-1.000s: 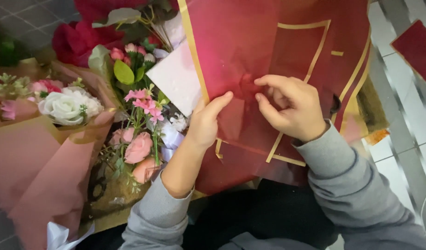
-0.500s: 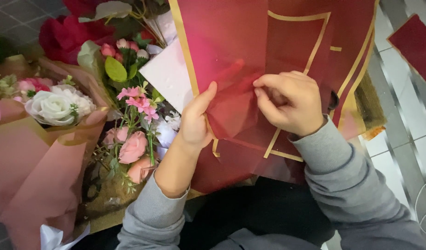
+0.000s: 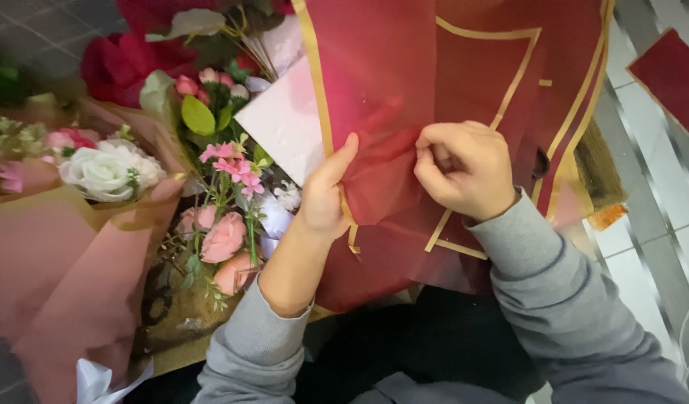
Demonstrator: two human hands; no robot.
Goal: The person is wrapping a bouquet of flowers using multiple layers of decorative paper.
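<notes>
Head view, looking down on a person wrapping flowers. Both hands are working a red sheet (image 3: 404,90) with gold border lines, which is hanging across the upper middle of the frame and draping down over the person's lap. The left hand (image 3: 325,194) is gripping the sheet's gold-trimmed left edge, thumb (image 3: 344,153) lying straight up along it, the other fingers hidden behind the paper. The right hand (image 3: 464,168) is curled into a loose fist at the sheet's centre, fingertips pressed together and pinching a fold of the red paper. Both forearms are wearing grey sleeves (image 3: 554,277).

A white card (image 3: 281,123), roughly square and tilted, is lying just left of the sheet, partly under it. A pink paper wrap (image 3: 60,269) at the left is holding a bouquet with a white rose (image 3: 101,172). Between that wrap and the sheet, loose pink flowers (image 3: 224,232) with green stems are lying in brownish paper. Dark red blooms (image 3: 123,63) are sitting at the top left. A small red square (image 3: 670,75) is lying on the tiled floor (image 3: 651,254) at the upper right.

Compared with half a second ago, the left thumb is standing higher along the gold edge, and the right hand is bunching the fold more tightly.
</notes>
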